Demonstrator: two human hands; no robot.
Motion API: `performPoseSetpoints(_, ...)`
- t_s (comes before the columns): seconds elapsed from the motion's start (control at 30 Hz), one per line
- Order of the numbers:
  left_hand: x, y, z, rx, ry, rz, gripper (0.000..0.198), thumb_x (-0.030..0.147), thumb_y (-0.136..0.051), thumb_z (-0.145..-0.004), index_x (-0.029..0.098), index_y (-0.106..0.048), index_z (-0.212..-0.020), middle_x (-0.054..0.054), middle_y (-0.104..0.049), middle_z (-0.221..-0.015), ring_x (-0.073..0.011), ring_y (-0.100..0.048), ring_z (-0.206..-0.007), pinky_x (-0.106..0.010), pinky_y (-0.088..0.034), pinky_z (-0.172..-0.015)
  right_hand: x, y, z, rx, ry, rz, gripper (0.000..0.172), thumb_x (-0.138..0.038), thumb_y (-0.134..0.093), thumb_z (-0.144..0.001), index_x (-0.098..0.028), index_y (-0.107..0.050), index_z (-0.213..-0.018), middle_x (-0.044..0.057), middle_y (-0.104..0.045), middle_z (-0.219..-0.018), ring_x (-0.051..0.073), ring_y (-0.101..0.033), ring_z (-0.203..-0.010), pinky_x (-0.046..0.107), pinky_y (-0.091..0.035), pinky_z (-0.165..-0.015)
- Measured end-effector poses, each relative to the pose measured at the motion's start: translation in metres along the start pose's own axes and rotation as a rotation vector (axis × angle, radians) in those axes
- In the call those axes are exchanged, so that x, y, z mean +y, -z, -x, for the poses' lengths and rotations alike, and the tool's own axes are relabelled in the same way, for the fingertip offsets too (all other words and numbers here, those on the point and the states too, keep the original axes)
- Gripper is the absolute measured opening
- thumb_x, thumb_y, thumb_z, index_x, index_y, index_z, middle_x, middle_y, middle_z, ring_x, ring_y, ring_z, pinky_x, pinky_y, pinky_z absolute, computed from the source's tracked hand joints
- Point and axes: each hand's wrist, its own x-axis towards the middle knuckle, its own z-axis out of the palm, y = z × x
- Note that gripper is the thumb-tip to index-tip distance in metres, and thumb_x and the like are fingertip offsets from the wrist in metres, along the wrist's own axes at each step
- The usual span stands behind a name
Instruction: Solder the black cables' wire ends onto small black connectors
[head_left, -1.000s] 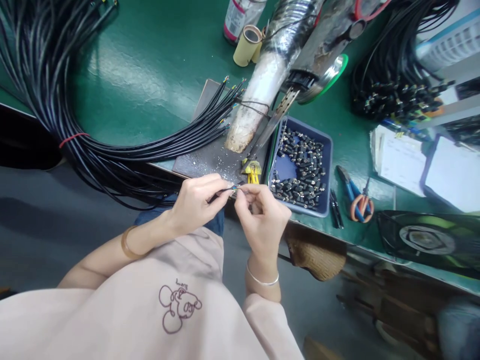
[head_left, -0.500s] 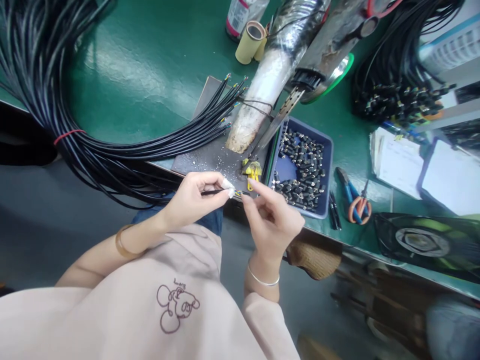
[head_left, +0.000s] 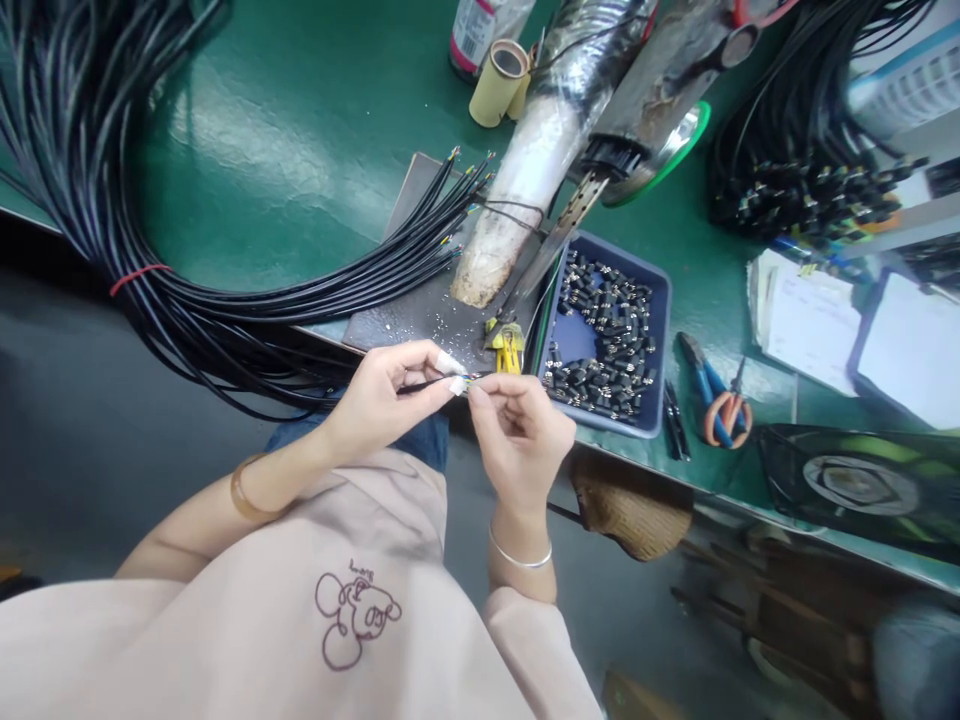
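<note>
My left hand [head_left: 386,395] pinches the end of a thin black cable [head_left: 420,384] just in front of the bench edge, fingertips taped white. Its stripped coloured wire ends point right. My right hand [head_left: 517,430] is closed in a pinch on those wire tips, touching the left fingertips. The cable runs back into a large bundle of black cables [head_left: 187,300] that loops over the green bench to the left. A blue tray [head_left: 660,300] of small black connectors sits just right of my hands.
A dark metal plate [head_left: 420,320] with solder specks lies under cable ends. A wrapped duct [head_left: 525,190], tape rolls [head_left: 499,85], yellow clip [head_left: 508,345], blue pliers and orange scissors [head_left: 716,400], papers [head_left: 810,320], a fan [head_left: 862,480] and finished cables [head_left: 810,190] crowd the bench.
My right hand opened and drew slightly away half a second ago, then closed again in a pinch on the wire tips. The left hand kept its hold on the cable.
</note>
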Motion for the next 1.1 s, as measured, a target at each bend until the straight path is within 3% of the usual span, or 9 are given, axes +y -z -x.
performPoseSetpoints(0.13, 0.000, 0.002, -0.002, 0.001, 0.044, 0.055, 0.012, 0.023, -0.075, -0.079, 0.014, -0.069, -0.074, -0.002, -0.070, -0.072, -0.0102, -0.064, -0.067, -0.019, -0.057, -0.067, 0.003, 0.002, -0.001, 0.162, 0.155, 0.014, 0.007, -0.024, -0.068, -0.093, -0.025, -0.075, -0.094, -0.007, -0.060, -0.060, 0.007, -0.047, -0.044, 0.021, -0.037, -0.044)
performPoseSetpoints(0.23, -0.002, 0.001, -0.003, 0.027, 0.042, 0.038, 0.012, 0.023, -0.076, -0.077, 0.014, -0.070, -0.073, -0.003, -0.071, -0.072, -0.0101, -0.064, -0.066, -0.019, -0.058, -0.067, 0.005, 0.002, -0.007, 0.439, 0.252, -0.151, 0.019, -0.029, -0.059, -0.097, -0.024, -0.076, -0.103, -0.009, -0.045, -0.053, 0.007, -0.036, -0.037, 0.023, -0.027, -0.036)
performPoseSetpoints(0.33, -0.004, -0.001, -0.005, 0.050, 0.038, 0.020, 0.012, 0.023, -0.075, -0.077, 0.014, -0.070, -0.073, -0.003, -0.072, -0.072, -0.0102, -0.064, -0.066, -0.020, -0.058, -0.068, 0.004, 0.001, -0.011, 0.659, 0.289, -0.207, 0.021, -0.020, -0.060, -0.095, -0.027, -0.071, -0.113, -0.009, -0.055, -0.061, 0.006, -0.042, -0.035, 0.019, -0.026, -0.033)
performPoseSetpoints(0.43, -0.005, -0.004, -0.008, 0.082, 0.031, -0.007, 0.012, 0.024, -0.074, -0.077, 0.014, -0.069, -0.072, -0.003, -0.071, -0.071, -0.0101, -0.064, -0.066, -0.019, -0.057, -0.067, 0.006, 0.002, -0.007, 0.582, 0.205, -0.068, 0.026, -0.014, -0.061, -0.097, -0.027, -0.066, -0.118, -0.004, -0.075, -0.081, 0.009, -0.066, -0.050, 0.019, -0.048, -0.040)
performPoseSetpoints(0.53, -0.005, -0.006, -0.009, 0.104, 0.023, -0.044, 0.014, 0.025, -0.072, -0.077, 0.014, -0.067, -0.071, -0.002, -0.069, -0.070, -0.0100, -0.062, -0.065, -0.018, -0.054, -0.062, 0.009, 0.002, 0.001, 0.413, 0.215, 0.103, 0.018, -0.012, -0.070, -0.093, -0.024, -0.069, -0.106, 0.000, -0.081, -0.089, 0.016, -0.078, -0.069, 0.026, -0.064, -0.062)
performPoseSetpoints(0.7, -0.006, -0.006, -0.010, 0.114, 0.006, -0.120, 0.016, 0.026, -0.073, -0.077, 0.015, -0.064, -0.070, 0.000, -0.062, -0.065, -0.0087, -0.056, -0.060, -0.017, -0.047, -0.055, 0.012, -0.003, -0.001, 0.213, 0.350, 0.298, 0.017, -0.009, -0.072, -0.090, -0.023, -0.068, -0.098, 0.004, -0.083, -0.098, 0.017, -0.081, -0.087, 0.025, -0.065, -0.078)
performPoseSetpoints(0.93, -0.008, -0.006, -0.017, 0.074, 0.050, -0.071, 0.013, 0.026, -0.075, -0.077, 0.013, -0.070, -0.076, -0.003, -0.071, -0.072, -0.0107, -0.063, -0.065, -0.019, -0.055, -0.063, 0.016, -0.013, -0.005, 0.248, 0.294, 0.275, 0.016, -0.009, -0.069, -0.091, -0.025, -0.064, -0.094, 0.003, -0.082, -0.097, 0.016, -0.080, -0.087, 0.027, -0.064, -0.079)
performPoseSetpoints(1.1, -0.001, -0.005, -0.023, 0.012, 0.041, -0.056, 0.014, 0.025, -0.074, -0.079, 0.013, -0.070, -0.073, -0.001, -0.069, -0.068, -0.0084, -0.057, -0.059, -0.018, -0.050, -0.058, 0.016, -0.012, -0.006, 0.246, 0.246, 0.206, 0.017, -0.008, -0.069, -0.089, -0.024, -0.063, -0.091, 0.004, -0.082, -0.099, 0.016, -0.079, -0.089, 0.029, -0.064, -0.079)
